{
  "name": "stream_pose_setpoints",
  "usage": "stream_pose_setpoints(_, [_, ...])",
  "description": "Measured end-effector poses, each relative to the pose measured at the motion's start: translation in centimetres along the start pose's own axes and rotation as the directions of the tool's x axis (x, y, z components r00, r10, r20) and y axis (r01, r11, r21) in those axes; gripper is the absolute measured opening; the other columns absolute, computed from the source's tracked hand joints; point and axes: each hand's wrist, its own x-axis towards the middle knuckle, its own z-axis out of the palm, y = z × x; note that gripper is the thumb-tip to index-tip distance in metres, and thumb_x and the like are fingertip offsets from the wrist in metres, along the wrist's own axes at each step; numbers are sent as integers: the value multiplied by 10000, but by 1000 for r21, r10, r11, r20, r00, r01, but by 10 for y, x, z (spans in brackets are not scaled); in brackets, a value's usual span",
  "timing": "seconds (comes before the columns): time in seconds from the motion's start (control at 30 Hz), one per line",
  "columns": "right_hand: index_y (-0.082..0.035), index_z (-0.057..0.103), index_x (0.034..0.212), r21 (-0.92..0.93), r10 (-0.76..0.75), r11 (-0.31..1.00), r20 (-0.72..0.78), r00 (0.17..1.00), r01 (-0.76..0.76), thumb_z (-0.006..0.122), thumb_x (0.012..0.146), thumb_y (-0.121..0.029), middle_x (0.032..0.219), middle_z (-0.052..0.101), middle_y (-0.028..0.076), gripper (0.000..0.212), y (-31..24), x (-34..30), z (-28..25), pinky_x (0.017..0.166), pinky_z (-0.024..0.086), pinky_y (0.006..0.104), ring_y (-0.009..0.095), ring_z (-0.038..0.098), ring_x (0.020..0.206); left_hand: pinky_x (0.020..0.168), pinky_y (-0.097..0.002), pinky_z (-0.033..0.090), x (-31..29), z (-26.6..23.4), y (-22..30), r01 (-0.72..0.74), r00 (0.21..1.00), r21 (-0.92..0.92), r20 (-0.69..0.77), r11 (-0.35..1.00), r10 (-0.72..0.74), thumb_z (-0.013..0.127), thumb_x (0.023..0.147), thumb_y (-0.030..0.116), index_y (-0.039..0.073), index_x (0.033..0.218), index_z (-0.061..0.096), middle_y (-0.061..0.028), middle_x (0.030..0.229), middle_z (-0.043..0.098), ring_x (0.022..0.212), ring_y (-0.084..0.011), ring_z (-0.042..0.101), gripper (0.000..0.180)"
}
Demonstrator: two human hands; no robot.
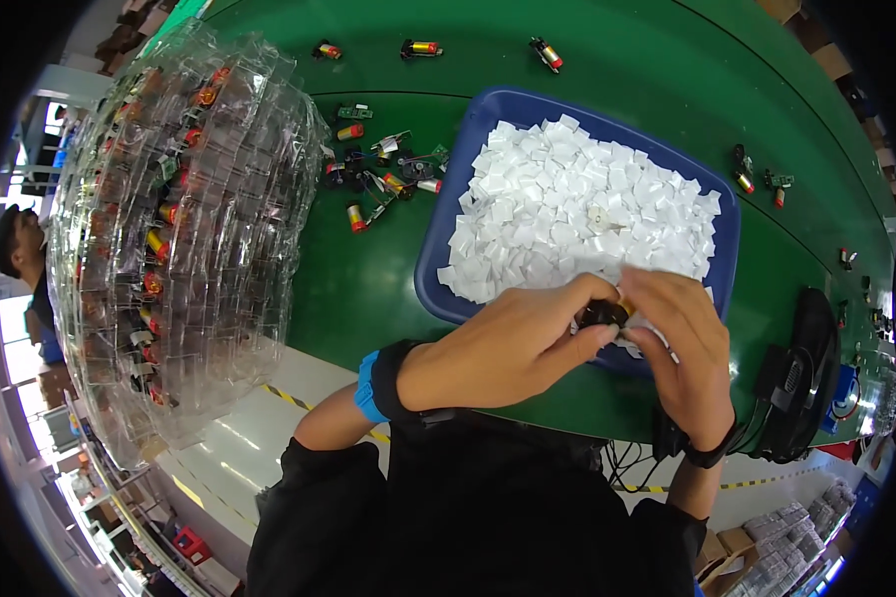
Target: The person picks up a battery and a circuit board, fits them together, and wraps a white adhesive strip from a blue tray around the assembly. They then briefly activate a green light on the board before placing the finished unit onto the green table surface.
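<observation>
Most of my view is taken up by a green table (pixel 363 284), its edges bowed by the lens. At its left I see a tall stack of clear plastic trays (pixel 234 199), with small red and gold parts showing through the layers. Near the middle sits a blue tub (pixel 430 277), set at a slant and heaped with small white squares (pixel 577 189). Over the tub's near edge, I have the left hand (pixel 518 343) curled, thumb and forefinger pinched together, and the right hand (pixel 692 348) facing it, fingers bent and thumb brought in close. A black device (pixel 801 378) lies on the table to the right of that hand. Red-and-gold cylinders with bits attached are scattered about: three toward the far side (pixel 546 55), a jumbled cluster (pixel 393 184) just left of the tub, more out to the right (pixel 744 181). Smallest is the dark part (pixel 602 314) both hands grip between their fingertips, above the tub's near edge; fingers cover much of it, so I can't tell its full shape.
</observation>
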Motion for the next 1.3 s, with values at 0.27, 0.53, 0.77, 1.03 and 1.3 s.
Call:
stream_pose_setpoints(0.27, [-36, 667, 1012, -40, 88, 995, -14, 996, -88, 790, 660, 30, 956, 631, 86, 378, -9, -17, 5, 732, 482, 355, 290, 584, 903, 548, -361, 392, -5, 10, 4, 28, 992, 169, -125, 985, -7, 555, 935, 74, 55, 1130, 499, -83, 673, 534, 548, -235, 509, 204])
stream_pose_setpoints(0.53, [-36, 682, 901, 123, 30, 992, -71, 997, -21, 792, 652, 45, 928, 653, 66, 284, -5, -16, 3, 719, 481, 341, 264, 584, 893, 804, -336, 460, 0, 10, -10, 113, 994, -288, 31, 951, -109, 469, 951, 129, 40, 1047, 527, -113, 993, 615, 891, -186, 582, 144])
stream_pose_setpoints(0.77, [-40, 692, 875, 56, -155, 983, -252, 955, 174, 814, 643, 25, 928, 704, 64, 270, -2, -21, 13, 674, 510, 314, 246, 609, 867, 970, -319, 417, 13, 1, 4, 360, 932, -752, 261, 551, -252, 439, 1017, 180, -9, 1211, 590, -111, 1137, 614, 1098, -167, 556, 310])
stream_pose_setpoints(1.03, [-50, 714, 966, 94, -64, 992, -194, 979, 84, 838, 649, -35, 972, 739, 81, 341, -10, -27, 4, 673, 513, 300, 236, 619, 844, 663, -229, 485, 2, -2, 25, 326, 945, -444, 141, 835, -294, 509, 1005, 69, -16, 1251, 566, -46, 843, 637, 739, -98, 608, 266])
stream_pose_setpoints(1.3, [-54, 750, 948, -27, -94, 996, -248, 964, 90, 824, 622, -27, 974, 725, 51, 335, -6, -27, 7, 607, 517, 292, 214, 619, 843, 542, -210, 480, -5, 3, 19, 284, 959, -386, 102, 878, -265, 565, 972, 15, -20, 1268, 543, -58, 887, 627, 670, -78, 581, 300])
